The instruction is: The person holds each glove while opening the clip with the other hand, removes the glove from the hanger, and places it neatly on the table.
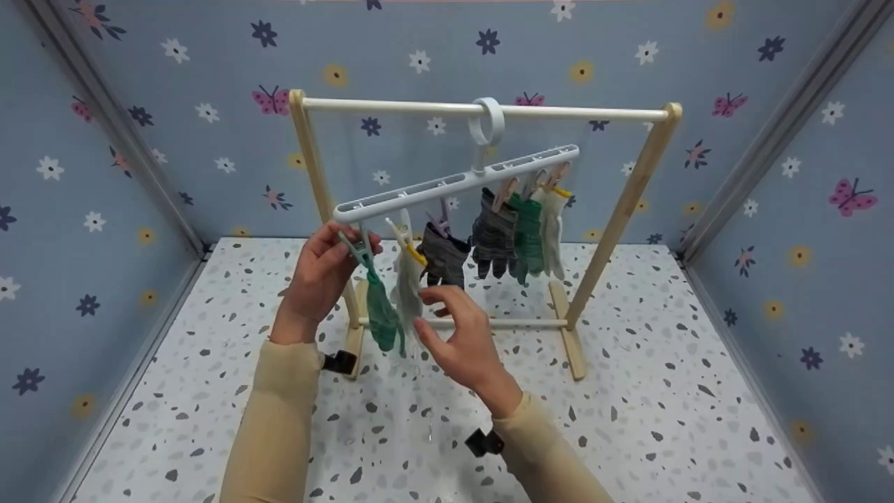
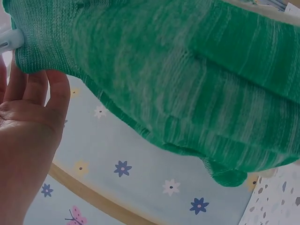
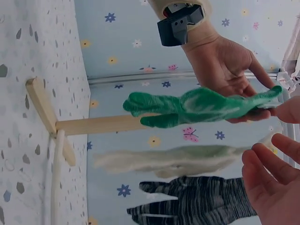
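Observation:
At the left end of a white clip hanger [image 1: 412, 193], my left hand [image 1: 321, 276] pinches a pale green clothespin [image 1: 358, 250]. From that clothespin hangs a green knit glove [image 1: 381, 318], fingers down; in the left wrist view my fingers lie behind its cuff [image 2: 42, 42]. My right hand [image 1: 464, 339] holds nothing, its fingers loosely bent beside a white glove [image 1: 407, 286] with a yellow cuff edge. In the right wrist view, the green glove [image 3: 201, 107] hangs in front of the white one, and a dark striped glove [image 3: 194, 204] comes after it.
A wooden rack [image 1: 621, 216] carries the tilted hanger by its ring [image 1: 487, 122] on a white rod. Farther right on the hanger are a dark glove [image 1: 494, 234], a green glove [image 1: 529, 237] and a white glove [image 1: 552, 234]. Flowered panels enclose the speckled table [image 1: 663, 391].

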A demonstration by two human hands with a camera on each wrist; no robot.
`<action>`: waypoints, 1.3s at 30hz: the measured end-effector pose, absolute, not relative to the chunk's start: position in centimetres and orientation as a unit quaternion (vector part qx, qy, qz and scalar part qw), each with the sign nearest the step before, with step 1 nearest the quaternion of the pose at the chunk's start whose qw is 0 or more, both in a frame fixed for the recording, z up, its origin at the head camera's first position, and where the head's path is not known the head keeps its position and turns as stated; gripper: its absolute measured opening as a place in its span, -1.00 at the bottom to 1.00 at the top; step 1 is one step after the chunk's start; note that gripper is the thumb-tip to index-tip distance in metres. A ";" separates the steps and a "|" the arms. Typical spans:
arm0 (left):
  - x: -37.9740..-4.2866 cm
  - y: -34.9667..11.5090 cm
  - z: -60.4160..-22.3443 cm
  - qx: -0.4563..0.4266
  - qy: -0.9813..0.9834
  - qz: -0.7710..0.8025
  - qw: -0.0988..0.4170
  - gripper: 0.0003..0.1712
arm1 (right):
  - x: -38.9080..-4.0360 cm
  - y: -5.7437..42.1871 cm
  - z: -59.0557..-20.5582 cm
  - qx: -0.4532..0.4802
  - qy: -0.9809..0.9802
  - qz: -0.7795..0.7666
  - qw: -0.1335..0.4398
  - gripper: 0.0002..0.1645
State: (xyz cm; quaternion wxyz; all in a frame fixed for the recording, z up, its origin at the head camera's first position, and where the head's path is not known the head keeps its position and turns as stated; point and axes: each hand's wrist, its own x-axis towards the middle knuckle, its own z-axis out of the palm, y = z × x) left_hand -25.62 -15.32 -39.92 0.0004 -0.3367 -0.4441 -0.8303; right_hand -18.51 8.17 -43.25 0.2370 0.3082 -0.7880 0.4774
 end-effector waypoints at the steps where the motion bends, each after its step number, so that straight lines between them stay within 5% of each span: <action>1: -25.6 -15.3 -39.9 -0.335 -0.443 -0.832 0.000 -0.91 | -18.6 7.9 -43.2 0.309 -0.786 0.479 0.238 -0.63; 29: -25.7 -14.8 -40.7 -0.343 -0.388 -0.856 -0.005 -0.81 | -19.2 2.8 -42.0 0.276 -0.733 0.558 0.274 -0.77; 39: -26.2 -14.2 -40.3 -0.363 -0.397 -0.843 -0.005 -0.40 | -19.0 3.3 -41.4 0.266 -0.734 0.554 0.289 -0.83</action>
